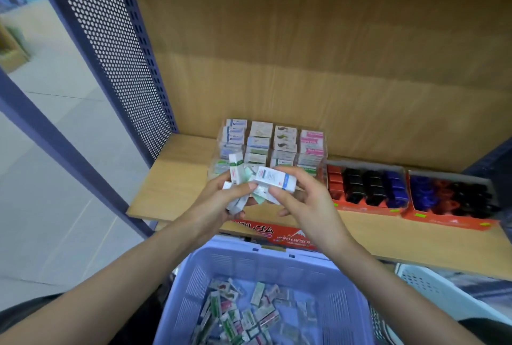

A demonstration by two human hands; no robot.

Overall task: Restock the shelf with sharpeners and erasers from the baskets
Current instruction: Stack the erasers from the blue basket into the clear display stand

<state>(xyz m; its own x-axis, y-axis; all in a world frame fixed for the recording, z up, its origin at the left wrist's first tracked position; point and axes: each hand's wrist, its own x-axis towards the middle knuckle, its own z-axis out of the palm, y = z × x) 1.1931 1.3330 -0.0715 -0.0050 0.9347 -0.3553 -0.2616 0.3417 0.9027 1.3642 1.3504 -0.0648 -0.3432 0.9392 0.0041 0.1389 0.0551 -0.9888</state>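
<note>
— White boxed erasers (238,178), a loose bunch, sit above the front edge of the wooden shelf (171,178).
— What's around them?
— Just behind is a clear rack (273,142) packed with eraser packs in four rows. To its right are two red trays (360,209) of sharpeners (354,186). Under the hands lies a red carton (279,232), then a lilac basket (243,261) with more erasers loose inside. A white basket (432,281) is at the right. The hands and bunch hide the rack's front.
— And the hands?
— The left hand (220,203) curls round the bunch from beneath, thumb across it. The right hand (304,200) pinches one blue-banded box (274,179) on top, touching the rest.
</note>
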